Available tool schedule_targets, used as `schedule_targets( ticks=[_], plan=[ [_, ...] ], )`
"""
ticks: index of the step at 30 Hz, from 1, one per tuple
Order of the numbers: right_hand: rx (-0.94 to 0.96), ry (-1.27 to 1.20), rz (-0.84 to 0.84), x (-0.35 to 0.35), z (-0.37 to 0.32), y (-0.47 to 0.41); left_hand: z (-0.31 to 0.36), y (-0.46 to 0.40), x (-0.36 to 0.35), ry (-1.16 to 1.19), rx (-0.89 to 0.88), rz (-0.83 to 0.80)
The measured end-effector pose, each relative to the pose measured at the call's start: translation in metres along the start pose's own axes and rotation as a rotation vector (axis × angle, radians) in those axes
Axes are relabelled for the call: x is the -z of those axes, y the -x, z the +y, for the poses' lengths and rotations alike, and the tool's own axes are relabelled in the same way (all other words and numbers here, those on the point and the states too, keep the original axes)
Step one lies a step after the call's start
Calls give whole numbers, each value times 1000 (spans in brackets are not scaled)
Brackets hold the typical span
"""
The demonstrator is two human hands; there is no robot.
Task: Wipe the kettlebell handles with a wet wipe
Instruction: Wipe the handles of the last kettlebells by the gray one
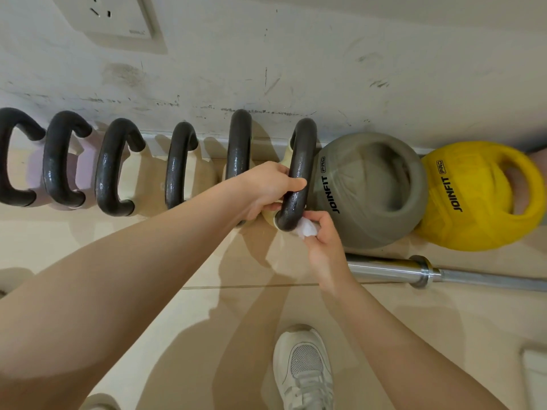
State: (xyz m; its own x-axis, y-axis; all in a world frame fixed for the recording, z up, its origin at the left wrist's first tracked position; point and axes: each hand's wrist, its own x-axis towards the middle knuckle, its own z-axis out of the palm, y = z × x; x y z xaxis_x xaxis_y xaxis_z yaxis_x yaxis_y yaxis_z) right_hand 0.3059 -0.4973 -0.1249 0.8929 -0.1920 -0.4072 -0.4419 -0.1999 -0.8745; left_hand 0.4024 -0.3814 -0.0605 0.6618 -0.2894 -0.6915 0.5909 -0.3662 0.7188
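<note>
Several kettlebells stand in a row along the wall, their dark handles arching upward. My left hand (pixel 270 189) is wrapped around the middle of the rightmost dark handle (pixel 300 155), which belongs to a pale yellow kettlebell. My right hand (pixel 322 241) pinches a crumpled white wet wipe (pixel 306 229) and presses it against the near lower end of that same handle. Further left stand the neighbouring handle (pixel 238 143) and other handles (pixel 111 167), untouched.
A grey JOINFIT soft kettlebell (pixel 370 187) and a yellow one (pixel 476 196) lie right of the row. A steel barbell (pixel 429 272) lies on the tiled floor by my right wrist. My white shoe (pixel 303 368) is below. A wall socket (pixel 118 16) is at the upper left.
</note>
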Motion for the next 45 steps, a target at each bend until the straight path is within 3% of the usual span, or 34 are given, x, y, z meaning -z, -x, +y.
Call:
schedule_targets(
  ticks=[2,7,9,11,13,20,26,30,33,36,39,45],
  plan=[
    [-10,59,-12,-3,-6,1,-7,3,0,-7,-5,2],
    [-67,-187,28,-23,-15,19,-9,5,-2,43,-23,28],
    [-49,-207,-83,-22,-20,24,-6,5,-3,53,-21,35],
    [44,-137,-227,-19,-25,26,-3,4,-2,51,-14,47],
    [155,-44,-262,-17,-27,25,-1,2,-1,48,-5,48],
    [531,384,-159,-15,-7,12,0,-3,1,61,7,15],
    [586,479,-187,0,-8,-11,-2,-11,6,222,65,-36],
    [519,335,-246,6,-13,-10,-1,-12,4,284,120,-33],
    [517,367,-174,3,-41,-38,7,-18,5,426,140,-10],
    [330,267,-99,-3,-83,-72,15,-24,1,556,107,47],
    [198,319,-123,-2,-104,-98,22,-32,-3,514,79,69],
    [-80,35,-120,13,-108,-121,21,-37,-5,373,-8,50]
  ],
)
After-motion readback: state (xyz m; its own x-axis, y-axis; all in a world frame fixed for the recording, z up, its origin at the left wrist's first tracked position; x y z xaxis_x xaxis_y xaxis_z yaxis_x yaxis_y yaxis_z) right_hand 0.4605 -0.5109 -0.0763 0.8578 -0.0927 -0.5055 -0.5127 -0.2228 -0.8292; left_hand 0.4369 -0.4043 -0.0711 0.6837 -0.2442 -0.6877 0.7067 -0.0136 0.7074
